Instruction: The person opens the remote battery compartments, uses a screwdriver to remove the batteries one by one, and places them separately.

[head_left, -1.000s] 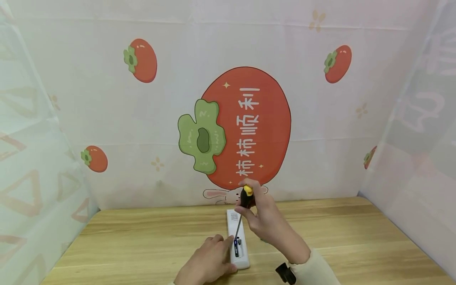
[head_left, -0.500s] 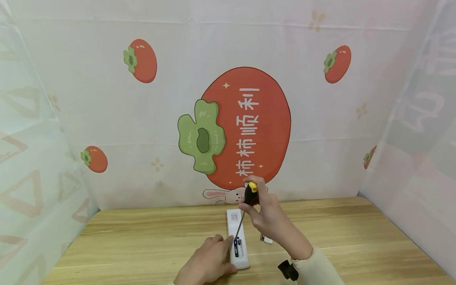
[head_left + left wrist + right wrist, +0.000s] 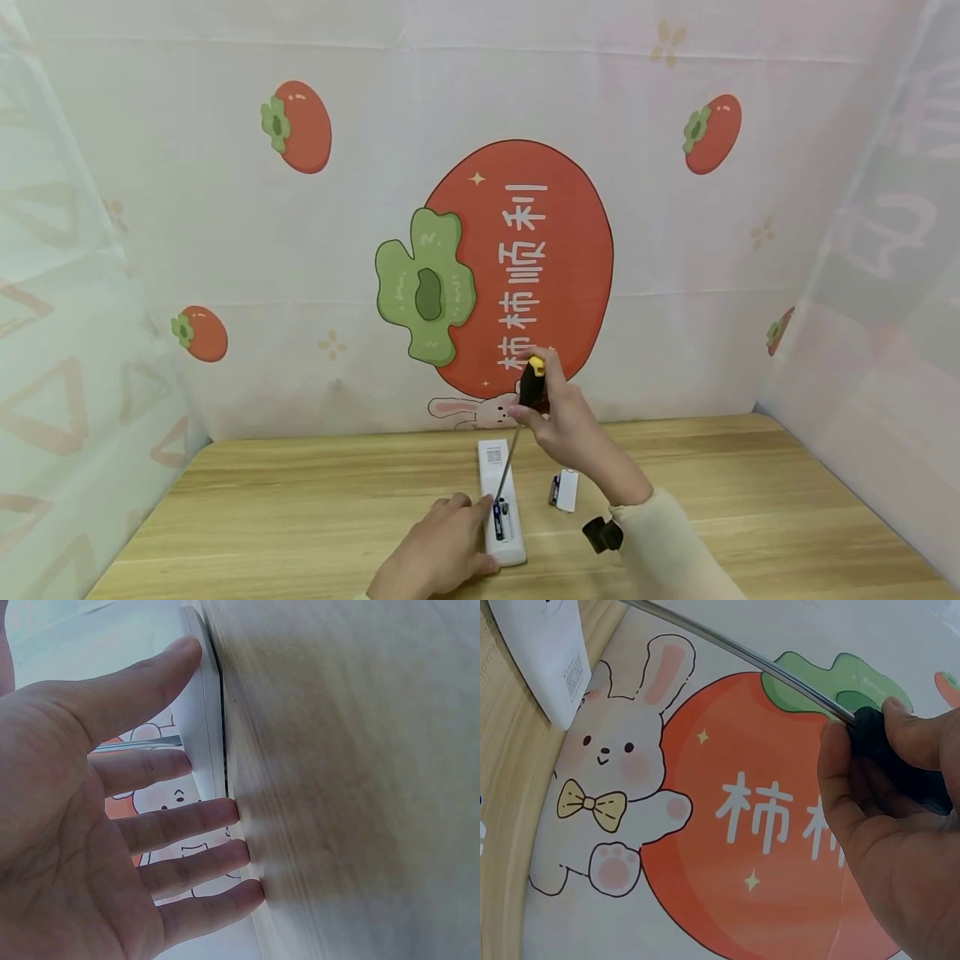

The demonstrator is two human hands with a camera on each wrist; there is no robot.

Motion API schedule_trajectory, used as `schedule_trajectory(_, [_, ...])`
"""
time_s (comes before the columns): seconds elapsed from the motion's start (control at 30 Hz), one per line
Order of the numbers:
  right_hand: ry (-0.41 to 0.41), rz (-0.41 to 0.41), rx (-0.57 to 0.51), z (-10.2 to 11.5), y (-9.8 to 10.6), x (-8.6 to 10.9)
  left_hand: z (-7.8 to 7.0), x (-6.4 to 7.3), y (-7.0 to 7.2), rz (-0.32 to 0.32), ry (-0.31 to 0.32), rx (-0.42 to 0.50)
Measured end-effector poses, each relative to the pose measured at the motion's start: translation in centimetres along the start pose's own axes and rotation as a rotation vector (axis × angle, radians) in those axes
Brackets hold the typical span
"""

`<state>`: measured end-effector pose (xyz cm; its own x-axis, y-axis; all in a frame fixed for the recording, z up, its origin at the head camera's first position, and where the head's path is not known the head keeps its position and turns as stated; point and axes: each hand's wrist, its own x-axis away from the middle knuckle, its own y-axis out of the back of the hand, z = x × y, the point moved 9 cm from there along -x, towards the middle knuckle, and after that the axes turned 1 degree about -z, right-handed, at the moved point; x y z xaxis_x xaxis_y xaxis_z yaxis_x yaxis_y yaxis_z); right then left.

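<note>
A white remote control [image 3: 491,479] lies on the wooden table with its back up and its battery compartment uncovered. One dark blue battery [image 3: 498,523] sits in the compartment's left side. My left hand [image 3: 442,542] rests at the remote's left edge, index finger and thumb touching it; its other fingertips meet the table, all fingers fairly straight in the left wrist view. With curled fingers my right hand [image 3: 573,429] grips the black and yellow handle of a screwdriver [image 3: 532,383]. The slanted metal shaft [image 3: 735,649] reaches down to the battery's far end; the exact tip contact is too small to tell.
Right of the remote lie a small white cover [image 3: 567,490] and, against its left side, a dark battery [image 3: 555,490]. A printed backdrop [image 3: 360,167] rises behind the table [image 3: 300,500]. Black wrist gear [image 3: 602,535] is on the right sleeve.
My right hand has risen and shifted slightly right with the screwdriver, making its shaft lean more. The small cover and loose battery have come into sight. My left hand has stayed in place.
</note>
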<state>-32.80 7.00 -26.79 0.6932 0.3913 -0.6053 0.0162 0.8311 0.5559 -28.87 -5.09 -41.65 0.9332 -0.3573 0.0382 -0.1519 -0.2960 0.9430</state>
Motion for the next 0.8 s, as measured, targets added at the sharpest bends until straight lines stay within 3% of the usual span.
schedule_trajectory(0.3, [-0.018, 0.035, -0.037, -0.5, 0.09, 0.0, -0.01, 0.13, 0.03, -0.01, -0.011, -0.001])
schedule_trajectory(0.6, [-0.016, -0.006, 0.04, -0.28, 0.34, 0.13, 0.03, 0.15, 0.13, -0.002, -0.003, 0.01])
schedule_trajectory(0.8, [-0.026, 0.055, -0.008, 0.2, -0.2, 0.1, 0.09, 0.13, 0.07, 0.001, 0.003, 0.024])
